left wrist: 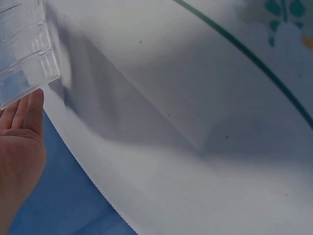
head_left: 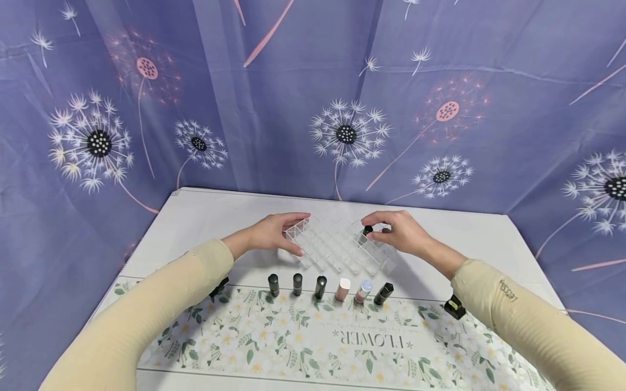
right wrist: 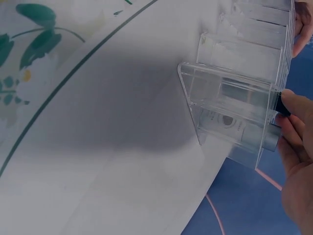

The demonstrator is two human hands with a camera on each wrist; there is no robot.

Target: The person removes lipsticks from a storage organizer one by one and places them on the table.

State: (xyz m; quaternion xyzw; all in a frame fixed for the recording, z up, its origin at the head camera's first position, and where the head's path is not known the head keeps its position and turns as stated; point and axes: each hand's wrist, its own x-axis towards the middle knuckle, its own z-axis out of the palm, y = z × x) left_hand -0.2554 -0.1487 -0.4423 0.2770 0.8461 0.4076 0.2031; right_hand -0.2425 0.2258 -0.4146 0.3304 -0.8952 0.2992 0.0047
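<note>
A clear lipstick organizer [head_left: 337, 247] with rows of compartments sits on the white table top. My left hand [head_left: 273, 232] holds its left end, thumb at the near side and fingers along the far side; in the left wrist view the fingers [left wrist: 32, 115] lie straight against the clear wall, and the thumb is out of sight. With thumb and fingers, my right hand [head_left: 403, 232] pinches the black top of a lipstick [head_left: 367, 231], whose body is inside a right-hand compartment. Beside it, another tube with a silvery cap [right wrist: 266, 137] stands in the adjoining compartment.
Nearer me, a row of lipsticks stands along the floral strip: black ones [head_left: 297, 284], a pink one [head_left: 343, 289], a blue-topped one [head_left: 363, 291] and a black one [head_left: 383, 294] at the right end. A purple dandelion curtain [head_left: 274, 136] borders the table's back and sides.
</note>
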